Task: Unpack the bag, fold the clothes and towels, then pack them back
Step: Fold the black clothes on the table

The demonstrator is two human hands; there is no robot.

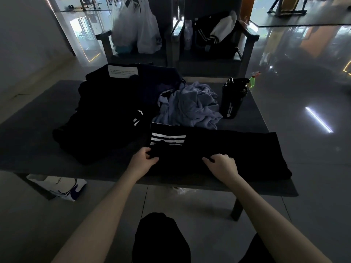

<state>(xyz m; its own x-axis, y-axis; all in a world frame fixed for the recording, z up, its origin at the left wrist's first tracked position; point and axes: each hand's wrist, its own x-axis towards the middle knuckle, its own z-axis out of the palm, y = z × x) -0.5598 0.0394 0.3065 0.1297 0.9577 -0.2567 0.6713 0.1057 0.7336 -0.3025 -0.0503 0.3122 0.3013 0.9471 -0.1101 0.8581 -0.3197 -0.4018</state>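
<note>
The fingers [149, 153] of the left hand [144, 158] pinch the near left corner of the black garment [228, 149], and the fingers [209, 160] of the right hand [223, 164] curl onto the same near hem further right, holding a small tuck of fabric. The garment lies flat along the near side of the table [28, 145], with its white stripes [168, 139] at the left end. For a clean fold, keep both grips on one hem line, lift evenly, carry the hem away from the body and lay it on the far edge so that the edges meet, then smooth from the middle outward. An uneven lift is likely to skew the fold. Just behind the garment a lavender cloth [190, 107] lies crumpled, and a dark pile [106, 114] of clothes sits to its left. A black shaker bottle [234, 99] stands upright beside the lavender cloth, lid closed, contents not visible, with a green spray bottle [252, 81] behind it. White plastic bags [136, 25] bulge on a chair [103, 37] beyond the table, their contents hidden. A white printed bag [57, 186] lies on the floor under the table and looks flat. Which one is the bag to repack cannot be determined
</note>
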